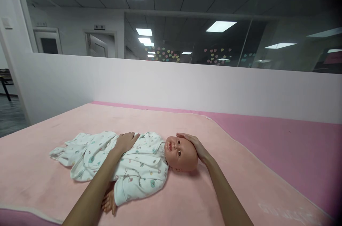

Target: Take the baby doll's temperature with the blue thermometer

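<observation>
Doll (pixel 149 162) lies on its back on the pink blanket (pixel 213 197), head to your right. Your left hand (pixel 127 141) rests flat on its chest, fingers loose, gripping nothing. Your right hand (pixel 193 144) cups the head's crown, not clenched.

No text, label, brand or number can be read anywhere in the view. A small dark sign (pixel 99 27) hangs above the far doorway, but its characters are too small and blurred to make out. A pale plate (pixel 6 23) on the left wall shows no legible marking. The baby doll's white romper (pixel 139 169) carries only small coloured printed motifs, not words. Heart-shaped stickers (pixel 165 55) on the glass partition bear no lettering that can be told.
</observation>
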A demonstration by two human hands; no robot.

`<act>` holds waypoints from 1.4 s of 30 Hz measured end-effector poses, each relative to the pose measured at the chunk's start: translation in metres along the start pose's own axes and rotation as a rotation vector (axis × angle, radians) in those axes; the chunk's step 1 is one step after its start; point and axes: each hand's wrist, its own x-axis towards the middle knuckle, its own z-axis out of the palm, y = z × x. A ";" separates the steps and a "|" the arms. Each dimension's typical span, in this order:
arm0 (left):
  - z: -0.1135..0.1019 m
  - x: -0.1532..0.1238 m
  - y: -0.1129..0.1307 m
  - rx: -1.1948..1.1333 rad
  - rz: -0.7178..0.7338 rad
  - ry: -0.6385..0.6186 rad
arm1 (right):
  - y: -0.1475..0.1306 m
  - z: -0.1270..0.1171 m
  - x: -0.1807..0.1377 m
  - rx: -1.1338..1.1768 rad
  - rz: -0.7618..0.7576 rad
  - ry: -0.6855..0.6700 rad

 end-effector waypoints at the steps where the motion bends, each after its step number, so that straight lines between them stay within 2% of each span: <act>1: 0.000 0.000 0.000 0.002 0.001 0.001 | 0.001 0.000 0.001 0.017 -0.002 0.022; 7: -0.001 0.000 0.001 -0.001 -0.002 -0.010 | 0.002 0.000 0.003 0.032 -0.025 0.113; 12: -0.003 -0.002 0.004 -0.019 -0.011 -0.006 | -0.006 0.003 -0.004 0.028 0.028 -0.041; 16: -0.004 -0.003 0.004 -0.031 -0.008 -0.002 | -0.007 0.003 -0.005 0.032 0.038 -0.056; 27: -0.002 -0.001 0.003 -0.018 -0.011 -0.009 | 0.009 -0.003 0.009 0.024 -0.019 0.182; 29: -0.002 -0.001 0.003 -0.020 -0.012 -0.008 | 0.007 -0.002 0.007 0.031 -0.005 0.160; 33: -0.002 -0.001 0.003 -0.022 -0.006 0.000 | 0.002 0.000 -0.001 0.048 0.086 0.007; 35: -0.002 -0.001 0.003 -0.022 -0.005 0.000 | 0.000 0.001 -0.003 0.043 0.089 -0.006; 39: -0.003 -0.001 0.003 -0.026 -0.008 0.006 | 0.000 0.002 -0.001 0.039 0.076 0.039; 42: -0.003 -0.002 0.004 -0.036 -0.010 0.004 | 0.004 0.000 0.005 0.039 0.049 0.155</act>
